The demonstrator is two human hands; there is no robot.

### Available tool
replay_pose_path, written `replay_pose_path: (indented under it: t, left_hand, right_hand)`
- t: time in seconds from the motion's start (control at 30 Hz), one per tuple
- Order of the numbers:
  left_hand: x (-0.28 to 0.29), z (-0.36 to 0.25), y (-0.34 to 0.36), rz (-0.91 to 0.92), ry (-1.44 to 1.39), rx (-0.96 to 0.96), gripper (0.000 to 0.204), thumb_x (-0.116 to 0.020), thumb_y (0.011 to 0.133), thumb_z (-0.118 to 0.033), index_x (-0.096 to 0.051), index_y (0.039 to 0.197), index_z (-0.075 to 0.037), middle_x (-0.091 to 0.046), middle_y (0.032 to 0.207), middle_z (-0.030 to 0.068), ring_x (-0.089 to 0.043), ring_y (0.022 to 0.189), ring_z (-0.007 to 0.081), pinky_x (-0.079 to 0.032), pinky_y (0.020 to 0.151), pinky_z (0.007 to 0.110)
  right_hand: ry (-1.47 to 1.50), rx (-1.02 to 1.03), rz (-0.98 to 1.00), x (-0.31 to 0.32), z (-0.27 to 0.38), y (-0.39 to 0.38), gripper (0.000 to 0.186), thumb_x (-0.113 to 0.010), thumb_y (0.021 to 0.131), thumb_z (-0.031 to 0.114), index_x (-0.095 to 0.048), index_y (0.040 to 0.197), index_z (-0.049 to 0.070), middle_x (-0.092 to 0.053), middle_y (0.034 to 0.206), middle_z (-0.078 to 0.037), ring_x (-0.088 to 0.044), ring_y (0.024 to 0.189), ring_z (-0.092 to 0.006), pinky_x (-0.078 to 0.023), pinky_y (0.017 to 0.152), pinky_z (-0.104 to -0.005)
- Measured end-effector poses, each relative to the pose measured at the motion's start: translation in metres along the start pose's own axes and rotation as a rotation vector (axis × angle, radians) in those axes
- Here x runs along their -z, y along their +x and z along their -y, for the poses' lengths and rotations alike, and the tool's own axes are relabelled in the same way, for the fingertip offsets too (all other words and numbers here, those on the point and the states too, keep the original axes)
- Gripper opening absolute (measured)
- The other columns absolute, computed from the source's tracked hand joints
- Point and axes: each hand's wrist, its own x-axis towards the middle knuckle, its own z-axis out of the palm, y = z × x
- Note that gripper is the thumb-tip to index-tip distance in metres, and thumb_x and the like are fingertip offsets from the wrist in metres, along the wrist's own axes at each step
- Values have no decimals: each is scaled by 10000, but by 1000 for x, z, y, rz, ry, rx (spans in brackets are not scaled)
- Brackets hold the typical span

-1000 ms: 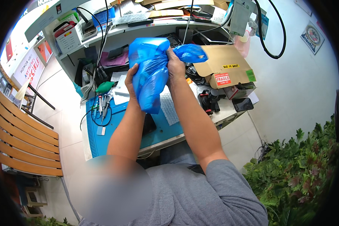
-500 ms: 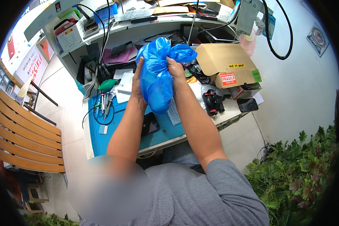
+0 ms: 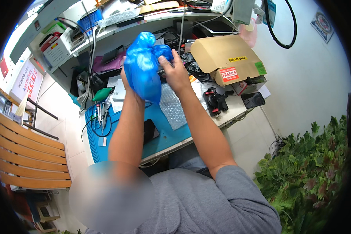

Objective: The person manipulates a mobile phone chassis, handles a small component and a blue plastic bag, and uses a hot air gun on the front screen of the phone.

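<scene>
A bulging blue plastic bag (image 3: 143,74) is held up over the workbench, its contents hidden. My left hand (image 3: 128,84) is wrapped around its left side, with most of the fingers behind the plastic. At the bag's bunched, knotted end, the thumb and forefinger of my right hand (image 3: 176,76) close loosely on the plastic. Below the bag, a blue work mat (image 3: 167,138) bears a dark phone (image 3: 150,130) and a sheet of bubble wrap (image 3: 172,107).
An open cardboard box (image 3: 206,58) stands at the back right. In front of it are a black clamp-like holder (image 3: 216,101) and another phone (image 3: 253,100). A green air blower (image 3: 102,94) and several thin tools (image 3: 101,113) lie left. A wooden slatted chair (image 3: 31,156) stands beside the bench.
The bag has moved left and turned more upright in my hands. My right hand has shifted its fingers around the knotted end. The whole view has shifted slightly.
</scene>
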Motion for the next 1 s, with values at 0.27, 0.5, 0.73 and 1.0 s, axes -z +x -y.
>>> replay_pose_path:
  t: [0.27, 0.5, 0.73, 1.0]
  left_hand:
    - [-43, 13, 111, -672, 223, -186, 464, -429, 1096, -319, -675, 1356, -24, -750, 1330, 195, -726, 1254, 394, -510, 1185, 638]
    - [-25, 31, 187, -725, 237, -351, 391, -631, 1040, -231, -650, 1320, 42, -732, 1299, 188, -756, 1133, 360, -634, 975, 589]
    - [-25, 71, 226, -939, 483, -317, 484, -684, 994, -174, -616, 1354, 143, -664, 1407, 204, -667, 1234, 269, -554, 1075, 506]
    - [51, 49, 270, -353, 1976, 210, 576, -723, 940, -399, -780, 1129, 142, -739, 1152, 423, -757, 1150, 516, -581, 1012, 493]
  right_hand:
    - [22, 404, -251, 141, 35, -80, 195, -754, 1061, 86, -761, 1235, -2, -790, 1047, -71, -737, 890, -107, -628, 831, -283]
    - [310, -46, -435, 274, -4, -48, 280, -717, 1096, 189, -695, 1222, -60, -762, 1071, -136, -754, 886, -196, -662, 843, -339]
    - [348, -188, -370, 294, -25, -56, 333, -743, 1073, 223, -698, 1228, -68, -752, 1085, -154, -776, 976, -257, -668, 881, -365]
    - [339, -224, -321, 299, -25, -74, 354, -710, 1088, 245, -703, 1223, -83, -767, 1099, -197, -796, 953, -290, -686, 889, -416]
